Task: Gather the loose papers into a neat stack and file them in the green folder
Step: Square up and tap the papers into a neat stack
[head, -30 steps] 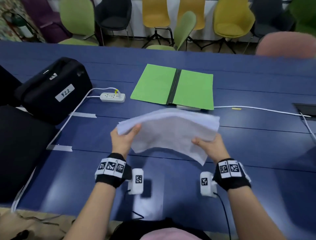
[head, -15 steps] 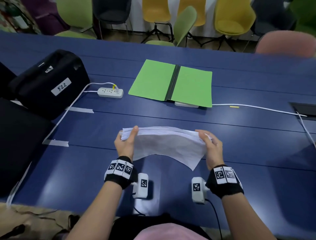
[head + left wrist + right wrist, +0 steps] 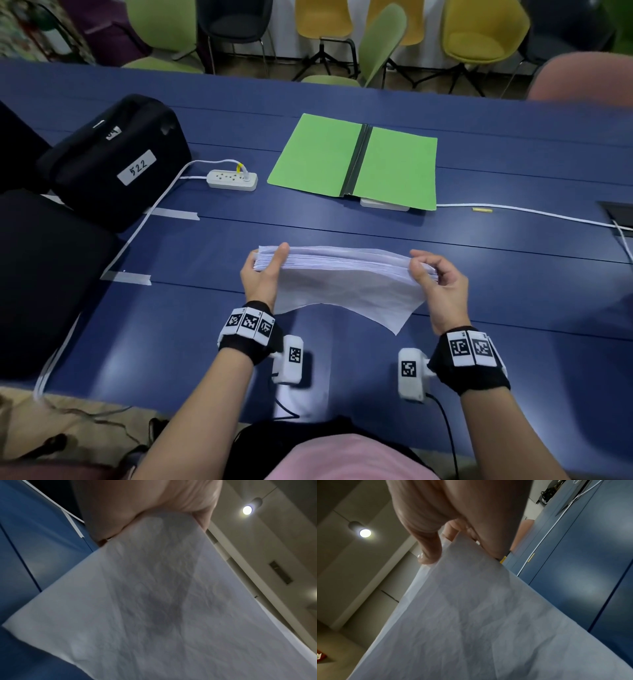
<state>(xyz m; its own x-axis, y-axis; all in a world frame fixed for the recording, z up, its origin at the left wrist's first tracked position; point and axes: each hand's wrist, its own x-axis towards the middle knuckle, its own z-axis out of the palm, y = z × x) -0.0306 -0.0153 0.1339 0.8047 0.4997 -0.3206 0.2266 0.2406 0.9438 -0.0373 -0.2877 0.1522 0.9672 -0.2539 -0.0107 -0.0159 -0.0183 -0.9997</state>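
Gripping one paper stack (image 3: 346, 270), two hands.

Both forearms are bare. Behind the left hand (image 3: 262, 284) a black wristband (image 3: 248, 346) carries a row of white tiles printed with black square codes, and a white camera block (image 3: 291, 359) with its own code tile hangs beside it. Behind the right hand (image 3: 442, 294) sit a matching band (image 3: 469, 370) and block (image 3: 411, 373), trailing a black cable (image 3: 448, 435).

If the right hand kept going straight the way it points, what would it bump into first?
Probably the green folder. The right hand, gripping the papers, points away across the table. Bare tabletop lies between, though depth is hard to judge.
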